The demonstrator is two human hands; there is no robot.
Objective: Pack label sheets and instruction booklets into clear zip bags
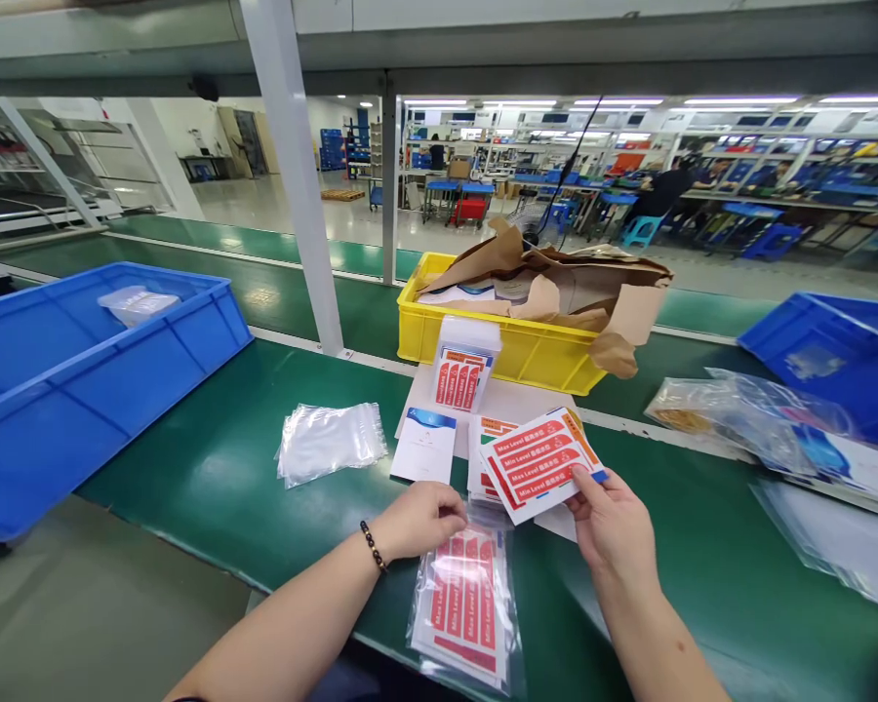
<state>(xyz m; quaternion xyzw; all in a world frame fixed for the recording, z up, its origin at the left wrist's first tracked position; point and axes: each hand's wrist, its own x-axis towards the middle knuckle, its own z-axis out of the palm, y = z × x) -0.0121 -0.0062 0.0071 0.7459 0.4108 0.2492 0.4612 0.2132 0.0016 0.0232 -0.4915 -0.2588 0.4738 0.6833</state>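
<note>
Right hand point(615, 522): grip closed, thumb on face of red label sheet point(534, 463), sheet held tilted above desk point(226, 458), right of clear bag. Left hand point(420, 522): fingers curled at top edge of clear bag point(464, 614), red-printed sheet visible inside; cannot tell if grip pinches plastic. Bag lies near desk's front edge. Stack of empty bags point(333, 441) left; white booklet point(422, 453) beside. Yellow bin point(498, 351) behind, brown paper point(633, 317) spilling over rim.
</note>
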